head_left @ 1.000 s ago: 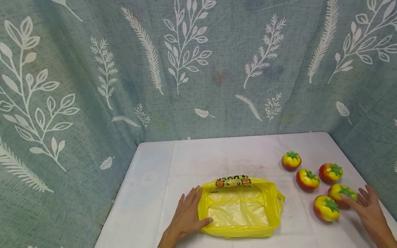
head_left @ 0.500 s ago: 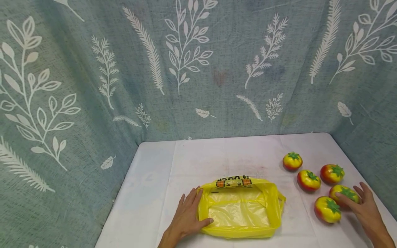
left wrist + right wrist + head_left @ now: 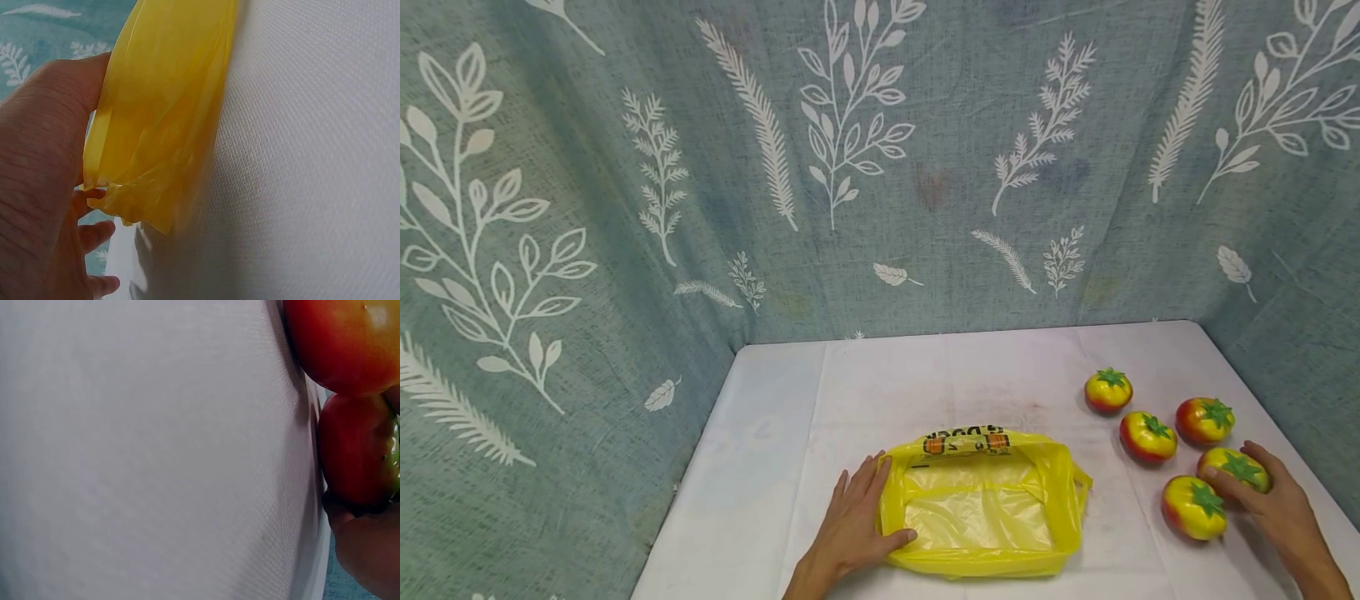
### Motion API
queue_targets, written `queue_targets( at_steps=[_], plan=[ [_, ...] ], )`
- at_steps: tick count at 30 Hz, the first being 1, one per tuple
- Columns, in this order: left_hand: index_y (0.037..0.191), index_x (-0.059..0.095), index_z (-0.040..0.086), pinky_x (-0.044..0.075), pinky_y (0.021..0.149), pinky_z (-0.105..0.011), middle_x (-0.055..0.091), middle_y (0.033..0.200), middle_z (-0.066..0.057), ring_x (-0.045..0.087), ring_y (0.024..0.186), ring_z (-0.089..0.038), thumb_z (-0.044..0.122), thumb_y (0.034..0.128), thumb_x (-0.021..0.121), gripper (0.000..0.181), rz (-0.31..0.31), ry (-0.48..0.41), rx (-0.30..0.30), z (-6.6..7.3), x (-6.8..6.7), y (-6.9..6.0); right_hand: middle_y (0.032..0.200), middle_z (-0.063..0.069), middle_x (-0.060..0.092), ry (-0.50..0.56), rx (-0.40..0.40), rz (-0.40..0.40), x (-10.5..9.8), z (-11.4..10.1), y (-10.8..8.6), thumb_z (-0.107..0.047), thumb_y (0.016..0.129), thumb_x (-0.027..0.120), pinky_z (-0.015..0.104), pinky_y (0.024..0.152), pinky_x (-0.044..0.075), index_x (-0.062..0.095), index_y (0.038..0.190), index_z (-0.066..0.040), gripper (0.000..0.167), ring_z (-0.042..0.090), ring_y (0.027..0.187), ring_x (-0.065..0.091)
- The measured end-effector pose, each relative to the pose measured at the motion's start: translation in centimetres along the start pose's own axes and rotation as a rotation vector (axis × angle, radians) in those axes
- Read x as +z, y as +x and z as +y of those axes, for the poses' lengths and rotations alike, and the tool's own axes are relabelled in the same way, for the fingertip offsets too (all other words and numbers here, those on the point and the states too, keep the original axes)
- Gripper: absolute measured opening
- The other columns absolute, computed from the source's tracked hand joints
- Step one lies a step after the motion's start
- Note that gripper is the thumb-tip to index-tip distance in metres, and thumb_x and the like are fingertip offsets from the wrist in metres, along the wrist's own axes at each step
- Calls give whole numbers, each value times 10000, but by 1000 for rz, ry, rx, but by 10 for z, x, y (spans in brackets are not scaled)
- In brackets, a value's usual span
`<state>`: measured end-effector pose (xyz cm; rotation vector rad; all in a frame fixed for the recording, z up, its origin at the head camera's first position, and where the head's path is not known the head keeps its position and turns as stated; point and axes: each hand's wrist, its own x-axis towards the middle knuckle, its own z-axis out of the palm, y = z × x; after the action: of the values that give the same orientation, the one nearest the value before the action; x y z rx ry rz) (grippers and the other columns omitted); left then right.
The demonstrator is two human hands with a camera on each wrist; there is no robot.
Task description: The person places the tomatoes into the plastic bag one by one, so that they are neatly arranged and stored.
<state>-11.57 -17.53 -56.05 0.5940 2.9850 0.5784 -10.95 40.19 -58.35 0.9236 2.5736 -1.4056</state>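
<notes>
A yellow plastic bag (image 3: 977, 562) lies on the table with its mouth spread toward the head camera. My left hand (image 3: 848, 529) holds its left rim, thumb over the edge; in the left wrist view the bag (image 3: 165, 106) hides the thumb's end. On the right, my right hand (image 3: 1273, 498) grips a toy tomato (image 3: 1234, 468), red and yellow with green leaves, between thumb and fingers. This tomato still sits among the others. Just left of it a second tomato (image 3: 1193, 508) is close to my thumb. The right wrist view shows the gripped tomato (image 3: 356, 450) only partly.
Behind the right hand sit more toy tomatoes: one (image 3: 1205, 419) near the right edge, one (image 3: 1148, 437) left of it, one (image 3: 1108, 390) farthest back. A white cloth covers the table (image 3: 760, 433). Grey-green leaf-patterned curtains (image 3: 925, 167) stand at the back and sides.
My right hand has come closer to the tomato, and its fingers have closed round it. The left hand and the bag keep their place.
</notes>
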Motion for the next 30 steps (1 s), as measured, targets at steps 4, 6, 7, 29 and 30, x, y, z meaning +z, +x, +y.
queue_targets(
  at_steps=[4,6,7,29,30],
  plan=[
    [1605,286,108,176,1181,-632,290,1641,-109,262,1501,-307,729,815,653,1071,2,-2,2,0,0,0,1576,387,83,-15,28,2,0,1,0,-667,921,579,730,1094,228,-13,1607,-21,1114,575,1316,219],
    [1608,279,111,171,1184,-626,283,1644,-103,255,1504,-301,730,813,654,1076,-2,-3,0,0,0,-1,1567,391,101,-21,33,6,-1,1,-1,-679,916,579,731,1088,243,2,1607,-14,1118,575,1299,234],
    [1611,271,115,168,1187,-623,276,1648,-98,250,1507,-296,734,811,653,1081,-6,-2,-2,0,0,0,1562,393,111,-23,34,10,-1,0,-2,-680,917,576,730,1085,253,10,1606,-9,1116,574,1289,244],
    [1626,216,124,143,1194,-618,233,1663,-105,216,1520,-294,792,778,636,1158,-49,-32,-10,1,-1,-1,1488,436,193,-26,-126,53,-23,-59,-48,-469,1027,530,748,1011,337,129,1568,77,866,588,1209,290],
    [1625,218,121,144,1193,-621,234,1662,-108,218,1519,-297,794,778,635,1159,-50,-33,-9,1,-1,-1,1477,437,204,-29,-140,53,-23,-63,-51,-465,1028,534,747,1001,350,137,1568,75,861,587,1197,299]
  ],
)
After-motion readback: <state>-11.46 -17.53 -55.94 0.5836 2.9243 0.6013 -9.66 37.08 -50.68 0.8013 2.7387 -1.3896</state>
